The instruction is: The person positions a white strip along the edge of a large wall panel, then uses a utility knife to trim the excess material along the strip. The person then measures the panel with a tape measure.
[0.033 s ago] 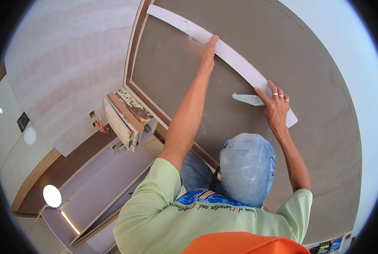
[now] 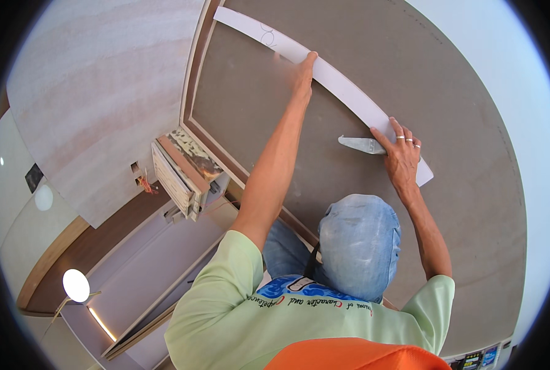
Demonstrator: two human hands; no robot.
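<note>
A long white strip (image 2: pixel 351 92) lies slantwise across a large grey-brown sheet (image 2: pixel 361 222), with dark curved pencil marks near its far left end. My left hand (image 2: pixel 301 79) is at the strip's middle, one digit pointing up over its near edge. The other fingers of that hand are smeared, so their grip is unclear. My right hand (image 2: pixel 403 157) lies with fingers stretched and spread on the strip's near right end, with rings on it. A grey, pointed, blade-like tool (image 2: pixel 360 145) pokes out to the left from under its thumb; its other end is hidden.
A stack of boards (image 2: pixel 185 169) stands left of the sheet's framed edge. Beyond are a pale panel (image 2: pixel 108 92), loose wires (image 2: pixel 145 183) and a lit round lamp (image 2: pixel 76 285). In front of me, a person's denim cap (image 2: pixel 361 246) and green shirt (image 2: pixel 225 314) cover part of the sheet.
</note>
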